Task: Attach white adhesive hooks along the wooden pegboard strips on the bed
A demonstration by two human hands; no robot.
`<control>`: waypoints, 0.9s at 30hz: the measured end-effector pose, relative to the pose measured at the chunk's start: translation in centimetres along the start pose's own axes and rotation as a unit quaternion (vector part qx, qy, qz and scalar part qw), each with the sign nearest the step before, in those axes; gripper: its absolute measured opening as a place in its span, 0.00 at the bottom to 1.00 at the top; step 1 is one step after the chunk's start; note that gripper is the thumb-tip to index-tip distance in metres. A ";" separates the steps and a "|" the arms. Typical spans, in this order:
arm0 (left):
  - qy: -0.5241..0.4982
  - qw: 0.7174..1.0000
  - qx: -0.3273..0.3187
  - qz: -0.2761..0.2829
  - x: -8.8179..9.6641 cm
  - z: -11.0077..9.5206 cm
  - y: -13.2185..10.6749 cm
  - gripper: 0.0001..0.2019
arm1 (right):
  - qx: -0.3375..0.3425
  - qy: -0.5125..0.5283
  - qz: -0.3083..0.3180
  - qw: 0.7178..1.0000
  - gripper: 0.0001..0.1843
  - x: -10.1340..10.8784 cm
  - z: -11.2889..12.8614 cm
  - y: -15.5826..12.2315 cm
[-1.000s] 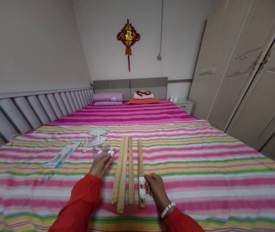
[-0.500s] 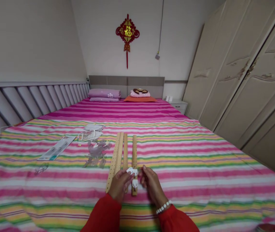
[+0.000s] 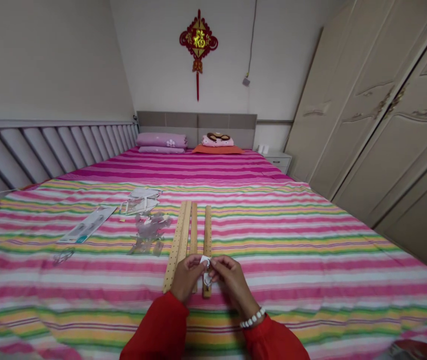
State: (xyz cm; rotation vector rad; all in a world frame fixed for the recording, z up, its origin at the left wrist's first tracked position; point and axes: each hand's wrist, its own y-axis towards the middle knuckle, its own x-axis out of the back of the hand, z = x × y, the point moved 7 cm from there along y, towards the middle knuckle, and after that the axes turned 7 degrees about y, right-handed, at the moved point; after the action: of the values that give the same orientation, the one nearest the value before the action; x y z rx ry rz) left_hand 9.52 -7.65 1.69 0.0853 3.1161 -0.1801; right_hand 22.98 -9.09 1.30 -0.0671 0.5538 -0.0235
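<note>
My left hand [image 3: 186, 276] pinches a small white hook [image 3: 205, 259] with a metal part, held over a narrow wooden strip [image 3: 208, 230] with holes. My right hand [image 3: 231, 277] is closed, its thumb and forefinger meeting the right side of this hook. Just below, a second white hook [image 3: 207, 280] lies on the near end of the strip. Left of it are more wooden strips [image 3: 176, 245], partly under my left hand. The fingertips hide part of the held hook.
Left of the strips lie clear plastic pieces [image 3: 149, 230], torn white packaging [image 3: 142, 200], a flat hook package [image 3: 88, 225] and a small tangle of thin loops [image 3: 63, 256]. A striped sheet [image 3: 311, 260] covers the bed, with a railing [image 3: 48, 152] at left.
My right hand has moved left, and its fingertips now meet the white hook in my left hand. The view has shifted slightly, moving the bed and strips up a little.
</note>
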 end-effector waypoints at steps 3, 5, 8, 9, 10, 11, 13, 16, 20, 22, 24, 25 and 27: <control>0.028 0.998 -0.029 0.056 -0.9 -1.1 0.7 0.17 | 0.005 0.008 -0.025 1.000 0.18 0.3 0.5 0.5; 0.033 0.998 -0.035 0.048 -0.8 -1.7 1.4 0.18 | 0.006 0.017 -0.032 0.999 0.19 0.3 0.7 1.0; 0.020 1.000 -0.009 0.018 -0.5 -1.8 2.9 0.21 | 0.007 0.009 -0.039 0.999 0.18 0.2 0.8 1.8; 0.016 1.000 0.000 0.016 -0.5 -1.6 3.3 0.21 | 0.009 0.004 -0.044 0.999 0.17 0.3 0.8 2.1; 0.014 1.000 0.004 0.015 -0.5 -1.5 3.8 0.21 | 0.012 0.000 -0.051 0.999 0.16 0.4 0.8 2.4; 0.016 1.000 0.003 0.009 -0.4 -1.3 4.2 0.20 | 0.015 -0.003 -0.058 0.998 0.16 0.5 0.7 2.7; 0.032 0.999 -0.010 -0.009 -0.2 -0.8 4.9 0.19 | 0.019 -0.006 -0.070 0.997 0.15 0.8 0.3 3.3; 0.069 0.997 -0.019 -0.026 0.0 0.1 5.8 0.15 | 0.012 -0.006 -0.085 0.996 0.14 1.3 -0.6 4.1; 0.148 0.988 -0.016 -0.031 -0.1 0.7 6.6 0.08 | -0.004 -0.009 -0.101 0.995 0.12 2.0 -2.1 5.1; 0.208 0.977 -0.017 -0.039 -0.1 0.5 6.7 0.04 | -0.008 -0.015 -0.106 0.994 0.11 2.2 -2.5 5.5; 0.268 0.962 -0.021 -0.044 -0.2 0.0 6.7 0.03 | -0.011 -0.021 -0.110 0.994 0.11 2.3 -2.7 5.9; 0.295 0.954 -0.022 -0.044 -0.3 -0.2 6.7 0.04 | -0.013 -0.025 -0.114 0.993 0.11 2.3 -2.7 6.0; 0.338 0.940 -0.023 -0.046 -0.5 -0.5 6.6 0.05 | -0.019 -0.033 -0.123 0.992 0.11 2.4 -2.8 6.3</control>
State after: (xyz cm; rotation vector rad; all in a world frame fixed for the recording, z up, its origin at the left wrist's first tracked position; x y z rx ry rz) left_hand 10.33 -1.07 1.48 -0.0024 3.8136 -0.0892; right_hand 23.55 -3.04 -2.76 -0.1733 0.4764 -0.2499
